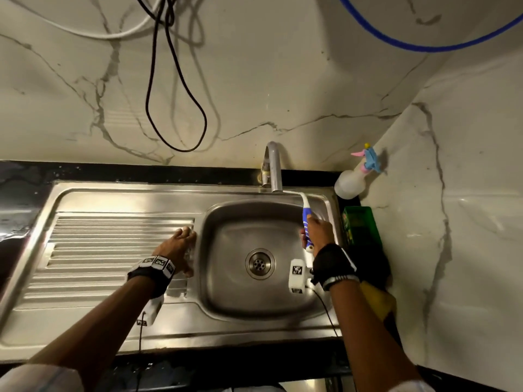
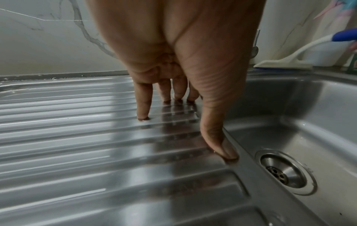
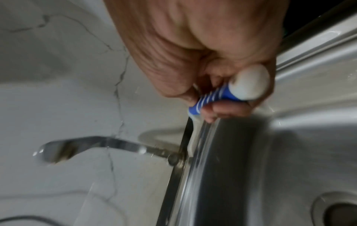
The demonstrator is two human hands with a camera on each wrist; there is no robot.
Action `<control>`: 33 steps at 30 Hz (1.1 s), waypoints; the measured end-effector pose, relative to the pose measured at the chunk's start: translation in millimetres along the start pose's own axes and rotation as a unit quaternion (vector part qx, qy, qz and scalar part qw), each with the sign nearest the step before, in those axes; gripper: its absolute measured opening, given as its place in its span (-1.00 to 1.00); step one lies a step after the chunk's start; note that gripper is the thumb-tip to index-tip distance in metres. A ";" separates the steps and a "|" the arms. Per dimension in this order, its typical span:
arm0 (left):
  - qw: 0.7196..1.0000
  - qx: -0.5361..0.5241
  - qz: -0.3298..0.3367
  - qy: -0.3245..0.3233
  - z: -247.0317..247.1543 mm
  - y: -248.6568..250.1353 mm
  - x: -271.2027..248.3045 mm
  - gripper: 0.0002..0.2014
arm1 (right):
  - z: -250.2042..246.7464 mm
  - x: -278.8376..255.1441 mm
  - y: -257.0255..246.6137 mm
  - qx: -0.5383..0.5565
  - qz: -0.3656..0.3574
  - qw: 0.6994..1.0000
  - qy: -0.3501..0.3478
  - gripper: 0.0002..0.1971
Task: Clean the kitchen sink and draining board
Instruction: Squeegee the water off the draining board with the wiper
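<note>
A stainless steel sink bowl (image 1: 226, 250) with a round drain (image 1: 260, 263) lies right of its ribbed draining board (image 1: 107, 244). My left hand (image 1: 181, 247) rests flat on the board beside the bowl's edge, straight fingertips (image 2: 144, 113) and thumb pressing the ribs. My right hand (image 1: 321, 232) grips the blue-and-white handle of a brush (image 1: 306, 219). The brush head (image 2: 280, 63) lies on the sink's back rim by the tap (image 1: 273, 168). In the right wrist view the fingers curl round the brush handle (image 3: 228, 93).
A white spray bottle (image 1: 349, 182) with a pink and blue trigger stands in the back right corner. A green container (image 1: 360, 224) sits right of the sink. Marble walls rise behind and to the right. Black and white cables (image 1: 175, 108) hang above the board.
</note>
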State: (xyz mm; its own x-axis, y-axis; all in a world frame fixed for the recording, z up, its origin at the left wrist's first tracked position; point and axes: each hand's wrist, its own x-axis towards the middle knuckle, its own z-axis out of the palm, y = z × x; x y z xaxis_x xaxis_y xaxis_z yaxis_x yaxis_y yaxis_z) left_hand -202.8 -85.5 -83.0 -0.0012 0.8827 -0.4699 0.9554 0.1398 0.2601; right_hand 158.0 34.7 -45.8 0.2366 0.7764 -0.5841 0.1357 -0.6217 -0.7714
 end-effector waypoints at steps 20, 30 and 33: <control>0.993 -0.053 -0.105 0.004 -7.2 -198.6 -55.5 0.37 | 225.4 -64.0 -83.7 -0.443 -0.208 0.869 -0.072 -0.24; 0.998 -0.011 -0.064 -0.010 -2.9 -213.3 -48.2 0.12 | 231.7 -113.3 -115.7 -0.588 -0.172 0.789 -0.039 -0.63; 0.999 -0.001 -0.021 -0.027 -16.1 -221.2 -52.9 -0.04 | 249.2 -122.6 -128.4 -0.562 -0.217 0.798 -0.031 -0.69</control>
State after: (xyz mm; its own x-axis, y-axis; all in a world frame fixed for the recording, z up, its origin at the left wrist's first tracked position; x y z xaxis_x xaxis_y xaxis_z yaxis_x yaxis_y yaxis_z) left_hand -418.8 -155.9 -102.1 -0.0250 0.8511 -0.5243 0.9546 0.1762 0.2404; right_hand -128.2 45.1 61.9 -0.1102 0.9254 -0.3627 0.9767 0.0332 -0.2120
